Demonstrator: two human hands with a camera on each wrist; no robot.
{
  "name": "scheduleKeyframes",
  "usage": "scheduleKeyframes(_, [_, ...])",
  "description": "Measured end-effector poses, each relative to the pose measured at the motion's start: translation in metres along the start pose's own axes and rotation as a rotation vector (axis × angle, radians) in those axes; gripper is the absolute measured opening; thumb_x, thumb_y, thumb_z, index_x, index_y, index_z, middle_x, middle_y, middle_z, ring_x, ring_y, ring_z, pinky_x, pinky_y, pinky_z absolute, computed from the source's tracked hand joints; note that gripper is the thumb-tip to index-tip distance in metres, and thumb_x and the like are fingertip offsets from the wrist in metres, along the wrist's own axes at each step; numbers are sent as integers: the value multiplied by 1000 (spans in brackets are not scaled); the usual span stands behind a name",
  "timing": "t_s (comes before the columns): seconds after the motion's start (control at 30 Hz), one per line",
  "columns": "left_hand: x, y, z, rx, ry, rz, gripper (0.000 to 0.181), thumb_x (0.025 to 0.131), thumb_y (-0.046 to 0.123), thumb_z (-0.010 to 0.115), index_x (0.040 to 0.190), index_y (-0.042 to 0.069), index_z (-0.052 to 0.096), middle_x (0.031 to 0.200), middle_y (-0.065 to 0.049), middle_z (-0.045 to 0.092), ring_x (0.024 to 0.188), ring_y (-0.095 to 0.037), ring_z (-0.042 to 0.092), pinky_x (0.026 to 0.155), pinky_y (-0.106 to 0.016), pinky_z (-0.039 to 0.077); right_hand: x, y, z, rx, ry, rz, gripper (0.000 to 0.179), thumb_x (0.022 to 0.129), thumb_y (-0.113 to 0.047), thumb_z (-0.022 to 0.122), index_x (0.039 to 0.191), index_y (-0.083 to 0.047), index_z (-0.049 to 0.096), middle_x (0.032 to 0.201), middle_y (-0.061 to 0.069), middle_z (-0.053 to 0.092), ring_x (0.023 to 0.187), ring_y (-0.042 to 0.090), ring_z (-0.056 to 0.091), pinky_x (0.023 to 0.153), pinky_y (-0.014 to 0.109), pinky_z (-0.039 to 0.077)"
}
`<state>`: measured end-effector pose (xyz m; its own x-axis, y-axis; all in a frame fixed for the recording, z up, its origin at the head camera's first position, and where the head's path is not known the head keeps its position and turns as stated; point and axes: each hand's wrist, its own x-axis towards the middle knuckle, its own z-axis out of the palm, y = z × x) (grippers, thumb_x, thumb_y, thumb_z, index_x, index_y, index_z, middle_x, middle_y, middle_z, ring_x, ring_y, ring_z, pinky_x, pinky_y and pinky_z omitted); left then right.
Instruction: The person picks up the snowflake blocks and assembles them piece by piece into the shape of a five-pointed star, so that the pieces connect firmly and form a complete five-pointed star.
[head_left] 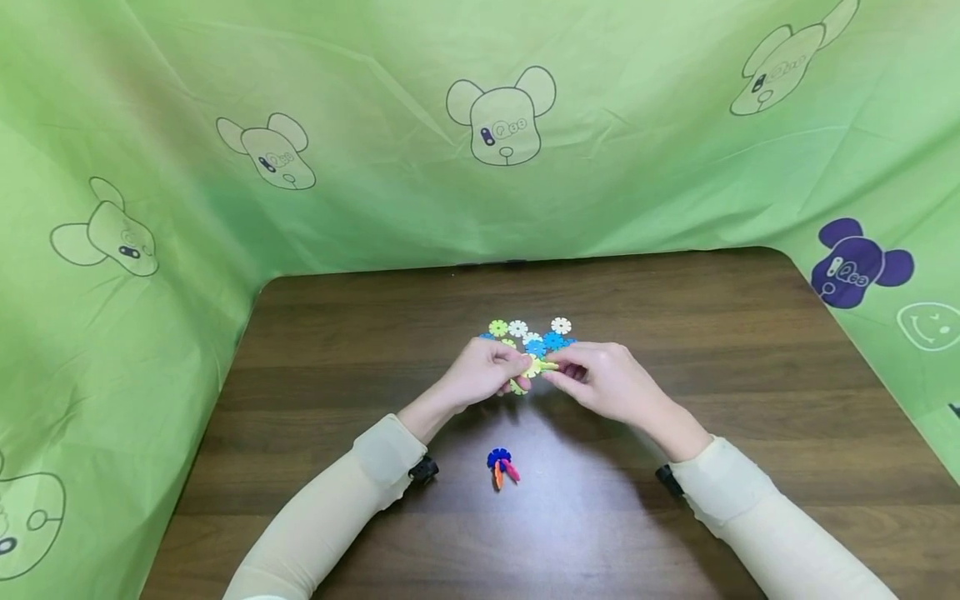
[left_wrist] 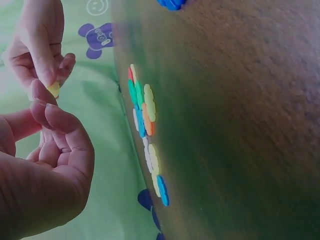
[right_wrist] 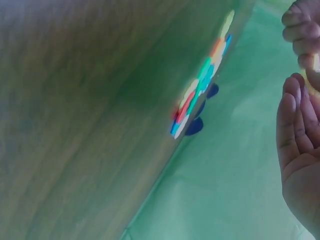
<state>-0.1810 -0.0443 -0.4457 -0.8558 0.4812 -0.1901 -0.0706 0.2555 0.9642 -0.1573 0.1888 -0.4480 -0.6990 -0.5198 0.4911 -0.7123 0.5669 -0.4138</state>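
In the head view my left hand (head_left: 480, 371) pinches a yellow notched disc (head_left: 533, 365) between thumb and fingers. From the other side my right hand (head_left: 607, 379) grips a second yellow disc (head_left: 551, 367), seen edge-on and meeting the first one. Both hands are raised over the table, as the wrist views show. The fingers cover much of the two discs; a bit of yellow (left_wrist: 54, 89) shows between the hands in the left wrist view. Closer to me on the table lies a joined piece: a dark blue disc (head_left: 498, 457) with an orange disc (head_left: 498, 477) and a pink disc (head_left: 512, 471) slotted into it.
Loose discs lie beyond the hands, among them a white disc (head_left: 561, 325), a blue disc (head_left: 552, 340) and a lime disc (head_left: 498, 328); the hands hide part of this group. The brown wooden table (head_left: 337, 333) ends at a green printed cloth (head_left: 390, 208) behind and at the sides.
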Motion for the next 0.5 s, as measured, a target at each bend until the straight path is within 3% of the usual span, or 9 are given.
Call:
scheduleKeyframes(0.1, [0,-3,-5,3,18,-4,21,104,19,67,102,0,76,77,-6,75,62,-14,59,57,-23,49,1,5,-6,-2,-50,123,19,86,-12,85,103,-6,79,82,-6,71,71,5,63,64,27,56])
scheduleKeyframes(0.3, [-2,-8,-20,9,79,-31,23,104,22,65,106,2,77,83,-8,76,61,-12,56,60,-24,50,2,24,-15,-39,-175,384,16,92,-12,77,107,-5,78,80,-5,68,72,11,60,68,35,52])
scheduleKeyframes(0.5, [-4,-10,-29,4,102,-47,24,105,25,65,108,4,77,83,-5,76,62,-12,55,59,-24,50,3,39,-10,-141,-311,464,23,92,-24,79,109,-8,77,85,-5,68,74,13,61,69,41,52])
